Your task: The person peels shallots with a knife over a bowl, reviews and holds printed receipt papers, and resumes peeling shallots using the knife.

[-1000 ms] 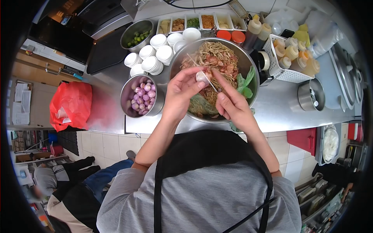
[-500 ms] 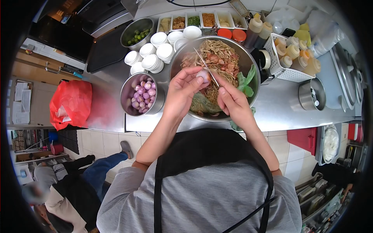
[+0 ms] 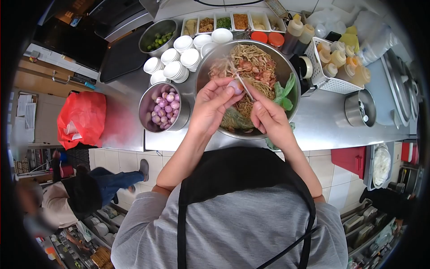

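Between the thumb and fingers of my left hand [image 3: 212,104] is a small purple shallot [image 3: 235,87]. My right hand [image 3: 269,115] grips a thin knife [image 3: 242,82], its blade against the shallot and pointing up and left. Both hands are over the near part of a large steel bowl [image 3: 292,67] that holds brown stringy roots or peels, reddish skins and a green plastic bag [image 3: 283,93]. To the left of my left hand stands a smaller steel pot [image 3: 144,107] with several peeled purple shallots [image 3: 165,107].
Stacked white cups [image 3: 176,71], a bowl of limes [image 3: 160,41] and ingredient trays [image 3: 224,23] stand behind. A white bottle basket [image 3: 333,84] and a steel pot [image 3: 354,112] are at right, a red bag [image 3: 83,117] at left. Another person [image 3: 80,193] is at lower left.
The knife blade has swung up and now lies against the shallot. My hands have barely moved. At lower left, the other person's legs and body have shifted.
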The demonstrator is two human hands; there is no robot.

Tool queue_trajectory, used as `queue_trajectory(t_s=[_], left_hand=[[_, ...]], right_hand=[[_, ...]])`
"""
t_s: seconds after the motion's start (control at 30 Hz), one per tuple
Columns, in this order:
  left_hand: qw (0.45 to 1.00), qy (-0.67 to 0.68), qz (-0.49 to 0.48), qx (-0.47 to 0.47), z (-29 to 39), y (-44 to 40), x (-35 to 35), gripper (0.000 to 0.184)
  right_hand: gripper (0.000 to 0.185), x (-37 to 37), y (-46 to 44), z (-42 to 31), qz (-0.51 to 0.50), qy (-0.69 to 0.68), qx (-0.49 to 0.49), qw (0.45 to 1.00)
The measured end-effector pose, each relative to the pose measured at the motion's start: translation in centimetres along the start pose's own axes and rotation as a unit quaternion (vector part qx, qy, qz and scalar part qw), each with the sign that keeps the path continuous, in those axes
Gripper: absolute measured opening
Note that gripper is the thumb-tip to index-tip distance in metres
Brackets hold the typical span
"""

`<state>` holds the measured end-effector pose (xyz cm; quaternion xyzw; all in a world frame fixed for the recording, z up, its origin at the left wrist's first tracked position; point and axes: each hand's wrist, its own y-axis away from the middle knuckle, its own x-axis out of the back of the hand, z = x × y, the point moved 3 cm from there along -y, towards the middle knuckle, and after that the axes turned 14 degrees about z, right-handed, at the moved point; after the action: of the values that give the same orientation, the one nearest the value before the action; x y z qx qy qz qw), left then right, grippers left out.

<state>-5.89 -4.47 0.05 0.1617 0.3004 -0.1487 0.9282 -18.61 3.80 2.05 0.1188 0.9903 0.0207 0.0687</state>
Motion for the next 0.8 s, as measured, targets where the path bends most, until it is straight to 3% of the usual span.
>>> queue_trajectory(t_s=[0.13,0.53,0.8], left_hand=[[0.999,-0.024,-0.005,-0.043,0.2,0.0,0.0,0.023],[0.998,-0.044,-0.034,-0.043,0.5,0.2,-0.1,0.026],[0.997,-0.035,-0.064,-0.025,0.9,0.6,-0.8,0.034]], right_hand=[[0.039,-0.5,0.3,-0.1,-0.009,-0.001,0.007,1.0],[0.04,0.0,0.0,-0.2,0.007,-0.004,0.029,1.0],[0.039,0.6,-0.5,0.5,0.037,-0.009,-0.012,0.999]])
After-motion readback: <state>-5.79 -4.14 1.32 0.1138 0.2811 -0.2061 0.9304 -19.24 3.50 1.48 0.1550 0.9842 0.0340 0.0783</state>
